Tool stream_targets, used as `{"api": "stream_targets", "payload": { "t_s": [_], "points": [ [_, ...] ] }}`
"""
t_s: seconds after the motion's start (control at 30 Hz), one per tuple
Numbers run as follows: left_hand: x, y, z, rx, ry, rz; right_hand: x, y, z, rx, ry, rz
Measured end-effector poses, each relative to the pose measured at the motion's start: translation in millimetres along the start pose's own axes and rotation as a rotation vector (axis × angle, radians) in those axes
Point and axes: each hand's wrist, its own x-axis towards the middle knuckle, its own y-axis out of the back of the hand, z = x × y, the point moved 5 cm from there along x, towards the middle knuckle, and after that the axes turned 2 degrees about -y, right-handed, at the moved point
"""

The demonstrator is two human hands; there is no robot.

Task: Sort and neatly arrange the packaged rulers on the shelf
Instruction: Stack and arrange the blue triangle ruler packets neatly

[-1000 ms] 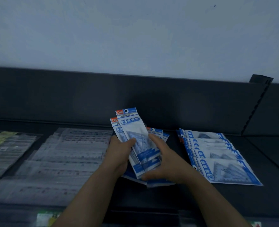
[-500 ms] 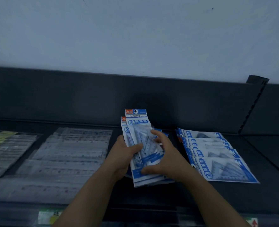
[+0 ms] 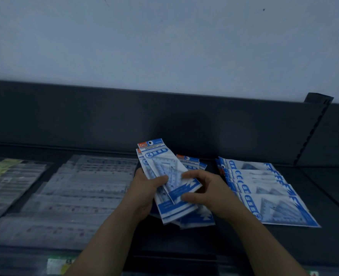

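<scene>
Fingers of left hand (image 3: 142, 196) and right hand (image 3: 212, 194) grip fanned blue ruler packets (image 3: 164, 162) over shelf (image 3: 184, 242).

bare forearms (image 3: 109, 234), left hand (image 3: 144, 191), right hand (image 3: 211, 193)
</scene>
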Motion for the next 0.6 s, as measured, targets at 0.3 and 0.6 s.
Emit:
{"api": "stream_targets", "payload": {
  "t_s": [0.3, 0.6],
  "points": [
    [3, 0, -12, 0.03, 0.032, -0.034, 4, -2, 6, -0.115, 0.033, 0.12],
    [6, -1, -11, -0.041, 0.017, 0.044, 6, 7, 0, -0.248, 0.174, 0.217]
  ]
}}
